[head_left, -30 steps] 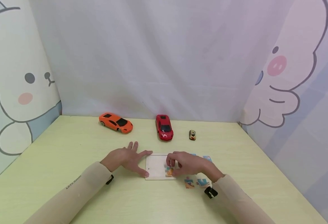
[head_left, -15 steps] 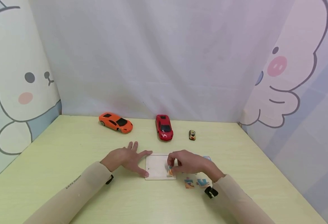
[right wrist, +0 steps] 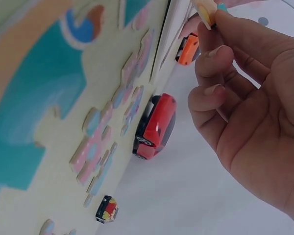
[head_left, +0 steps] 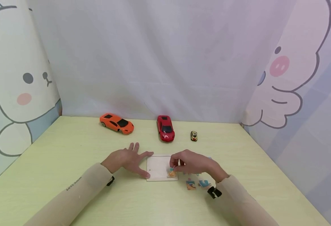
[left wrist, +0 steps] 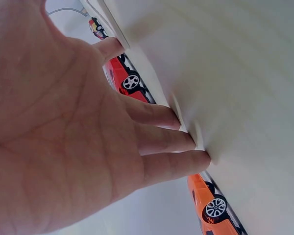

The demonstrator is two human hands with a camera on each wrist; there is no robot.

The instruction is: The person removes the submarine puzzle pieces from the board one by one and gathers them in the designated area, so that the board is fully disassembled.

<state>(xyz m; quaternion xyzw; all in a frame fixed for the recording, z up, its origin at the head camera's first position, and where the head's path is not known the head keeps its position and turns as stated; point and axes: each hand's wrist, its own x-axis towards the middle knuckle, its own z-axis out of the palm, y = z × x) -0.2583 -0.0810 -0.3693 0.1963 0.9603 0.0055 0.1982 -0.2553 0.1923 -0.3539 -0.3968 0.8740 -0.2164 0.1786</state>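
Note:
A pale flat puzzle board [head_left: 157,166] with a raised rim lies on the table. My left hand [head_left: 128,159] spreads its fingers at the board's left side, thumb and index fingertip on its edge; in the left wrist view the palm [left wrist: 73,122] shows with the fingers stretched out. Over the board's lower right corner, my right hand [head_left: 192,162] pinches an orange and blue puzzle piece [head_left: 171,172] between thumb and index finger. The right wrist view shows that piece at the fingertips [right wrist: 223,19], the other fingers curled.
Several loose puzzle pieces [head_left: 203,184] lie right of the board, some hidden under the right hand. Behind stand an orange toy car [head_left: 116,124], a red toy car [head_left: 166,128] and a tiny yellow-black car [head_left: 194,136]. A pale curtain [head_left: 154,62] closes off the back.
My right hand has shifted slightly right and tilted the pinched puzzle piece over the same corner of the board. The left hand has stayed in place.

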